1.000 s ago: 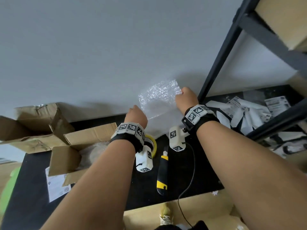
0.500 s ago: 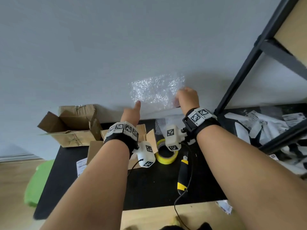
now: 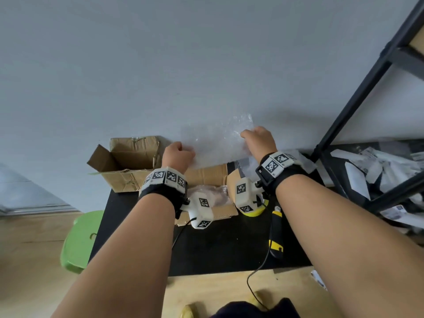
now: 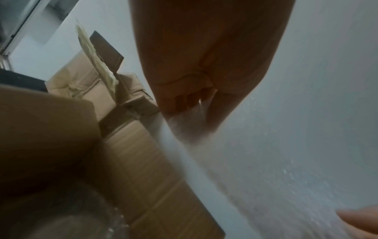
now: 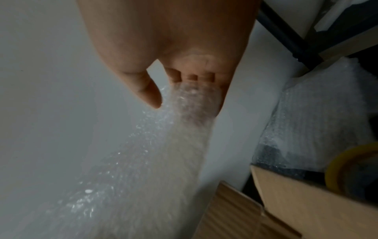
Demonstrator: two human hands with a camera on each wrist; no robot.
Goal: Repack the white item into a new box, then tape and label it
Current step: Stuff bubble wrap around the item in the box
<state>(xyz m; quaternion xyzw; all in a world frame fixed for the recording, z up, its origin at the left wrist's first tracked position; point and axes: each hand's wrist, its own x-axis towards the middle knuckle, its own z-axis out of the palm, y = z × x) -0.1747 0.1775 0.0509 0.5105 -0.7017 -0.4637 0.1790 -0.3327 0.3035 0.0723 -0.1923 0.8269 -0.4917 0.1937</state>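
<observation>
Both hands hold a sheet of clear bubble wrap [image 3: 218, 143] stretched between them against the grey wall. My left hand [image 3: 177, 154] grips its left edge with curled fingers [image 4: 180, 103]. My right hand [image 3: 258, 140] pinches its right edge between thumb and fingers [image 5: 184, 77]. The sheet [image 4: 266, 161] [image 5: 143, 161] hangs just above an open cardboard box [image 3: 206, 177] on the black table [image 3: 229, 249]. Inside that box lies a pale bundle in clear wrap [image 3: 206, 193] [image 4: 71, 218].
A second, torn open box [image 3: 128, 161] stands at the back left. A yellow tape roll [image 3: 254, 211] [image 5: 347, 169] and a yellow-black utility knife [image 3: 276, 235] lie right of the box. More bubble wrap [image 5: 317, 113] sits behind the tape. A black shelf frame [image 3: 344, 111] with white packets [image 3: 378, 171] stands at right; a green stool [image 3: 80, 239] at left.
The bubble wrap sheet has come down closer to the open box. My left hand, with a finger raised half a second ago, now grips the sheet's edge. The head view has shifted.
</observation>
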